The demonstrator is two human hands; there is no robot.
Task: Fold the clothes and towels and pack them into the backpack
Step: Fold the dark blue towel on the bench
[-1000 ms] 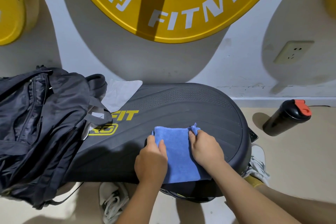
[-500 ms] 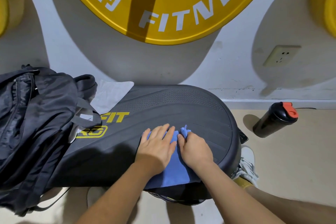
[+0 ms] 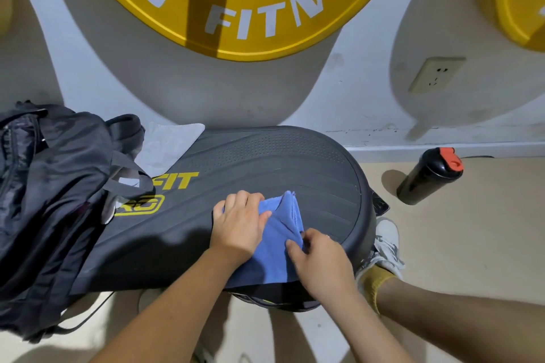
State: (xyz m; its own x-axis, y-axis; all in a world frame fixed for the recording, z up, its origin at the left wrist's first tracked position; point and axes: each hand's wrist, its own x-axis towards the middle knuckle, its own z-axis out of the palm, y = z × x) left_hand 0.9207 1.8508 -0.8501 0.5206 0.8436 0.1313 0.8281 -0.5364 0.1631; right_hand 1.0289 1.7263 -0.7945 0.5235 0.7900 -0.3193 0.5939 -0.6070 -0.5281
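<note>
Pressing flat, the left hand [image 3: 240,222] lies open, palm down, on the left part of the blue towel [image 3: 275,247], fingers spread toward its far edge. Right hand [image 3: 320,256] is closed on the towel's right edge, thumb and fingertips pinching a raised fold that peaks toward the far corner.

Towel sits on the near right part of the dark platform [image 3: 265,162], its near end drooping over the rim. Cloth looks small, light, soft and limp; likely to slump when lifted, so best taken by corners or a doubled edge, with one palm anchoring it.

Black backpack [image 3: 53,186] slumps on the platform's left end, well apart from the towel; whether its mouth is open I cannot tell. White cloth [image 3: 168,147] lies behind it by the wall. Black bottle [image 3: 427,177] stands on the floor, right.
</note>
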